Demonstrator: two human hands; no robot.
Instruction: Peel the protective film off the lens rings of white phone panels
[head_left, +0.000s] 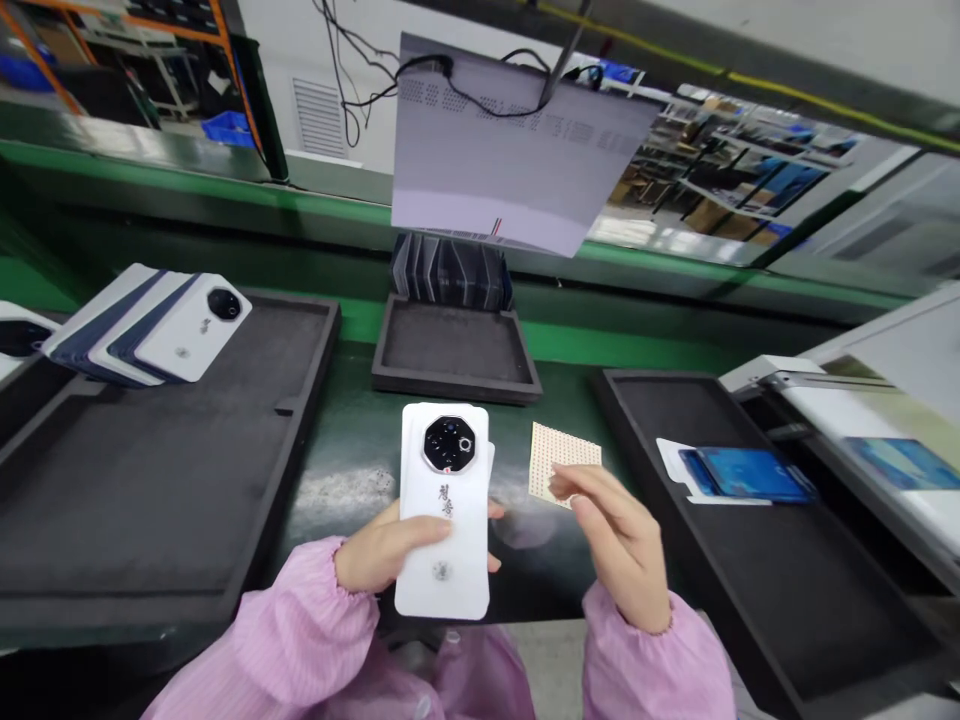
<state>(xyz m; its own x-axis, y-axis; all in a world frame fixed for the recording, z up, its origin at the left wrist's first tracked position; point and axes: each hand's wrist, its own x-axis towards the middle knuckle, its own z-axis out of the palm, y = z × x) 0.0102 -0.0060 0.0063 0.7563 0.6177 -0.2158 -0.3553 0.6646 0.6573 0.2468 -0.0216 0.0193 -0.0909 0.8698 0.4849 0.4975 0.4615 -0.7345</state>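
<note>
My left hand (379, 555) grips a white phone back cover (444, 510) with a dark octagonal camera ring at its top, held face up over the green bench. A second white piece peeks out behind its right edge. My right hand (619, 540) hovers to the right of it with thumb and fingertips pinched together, right at the near edge of a small tan dotted sticker sheet (564, 463) lying on the bench. Whether anything tiny sits in that pinch is unclear. Pink sleeves cover both arms.
A large black foam tray (150, 480) on the left carries several fanned white covers (150, 325). A small black tray (455, 355) sits behind, with dark parts stacked at its back. A black tray (750, 570) on the right holds a blue-filmed piece (742, 472). A grey panel hangs overhead.
</note>
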